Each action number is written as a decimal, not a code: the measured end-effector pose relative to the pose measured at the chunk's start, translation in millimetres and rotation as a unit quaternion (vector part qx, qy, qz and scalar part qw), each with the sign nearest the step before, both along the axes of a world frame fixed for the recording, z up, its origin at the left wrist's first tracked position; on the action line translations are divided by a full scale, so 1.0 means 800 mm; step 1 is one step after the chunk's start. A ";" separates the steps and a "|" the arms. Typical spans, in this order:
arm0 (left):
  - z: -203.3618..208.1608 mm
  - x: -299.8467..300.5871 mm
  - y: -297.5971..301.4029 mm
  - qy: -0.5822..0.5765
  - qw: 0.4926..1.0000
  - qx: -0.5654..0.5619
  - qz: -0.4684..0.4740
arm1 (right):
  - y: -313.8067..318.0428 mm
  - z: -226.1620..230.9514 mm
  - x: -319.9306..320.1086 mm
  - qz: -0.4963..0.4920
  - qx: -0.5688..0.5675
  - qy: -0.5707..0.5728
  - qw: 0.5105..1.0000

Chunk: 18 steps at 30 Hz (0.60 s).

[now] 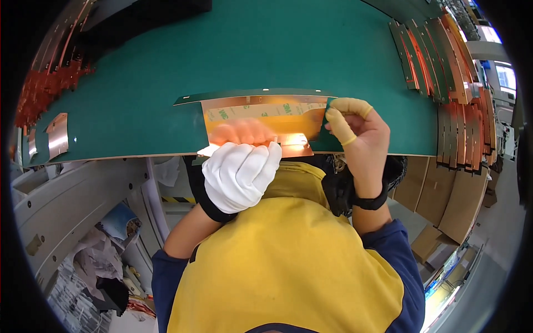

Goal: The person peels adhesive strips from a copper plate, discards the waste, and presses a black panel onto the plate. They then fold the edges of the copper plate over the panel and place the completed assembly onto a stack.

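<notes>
A shiny copper-coloured metal plate point(297, 149) with bent edges lies at the bench's near edge, mirroring my glove. Along it runs a strip of adhesive tape with a pale printed liner point(258, 111) and an amber film point(288, 123). My left hand point(241, 175), in a white glove, is closed at the plate's near edge, its fingertips hidden. With yellow finger cots on thumb and index finger, my right hand point(361, 130) pinches at the plate's far right corner. The film's right end is blurred and appears lifted toward that pinch.
The green bench top point(250, 50) stretches beyond the plate. Stacked metal plates point(438, 61) stand at the right, more copper-coloured pieces point(53, 83) at the left. A small bent plate point(58, 136) lies at the left. Cardboard boxes point(449, 205) stand below the bench at the right.
</notes>
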State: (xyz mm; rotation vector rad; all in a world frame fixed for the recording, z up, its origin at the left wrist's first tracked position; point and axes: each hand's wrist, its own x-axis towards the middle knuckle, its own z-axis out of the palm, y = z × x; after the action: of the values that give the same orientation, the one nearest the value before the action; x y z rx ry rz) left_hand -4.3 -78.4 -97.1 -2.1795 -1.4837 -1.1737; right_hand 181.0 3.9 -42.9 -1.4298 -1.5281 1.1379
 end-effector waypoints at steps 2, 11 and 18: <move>0.002 0.000 0.000 0.002 1.000 -0.008 -0.006 | -0.001 -0.005 -0.006 -0.008 -0.008 0.027 1.000; 0.008 -0.005 0.001 0.008 0.999 -0.041 -0.026 | -0.005 -0.014 -0.016 -0.045 0.055 -0.015 0.997; 0.009 -0.003 0.000 0.012 0.999 -0.041 -0.017 | 0.006 0.006 -0.016 0.026 0.112 -0.088 0.989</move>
State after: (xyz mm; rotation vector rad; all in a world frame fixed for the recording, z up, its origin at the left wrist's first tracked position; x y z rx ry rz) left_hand -6.7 -78.4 -89.9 -2.2729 -1.5148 -1.1122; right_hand 168.3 8.5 -38.1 -1.3710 -1.7656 0.8559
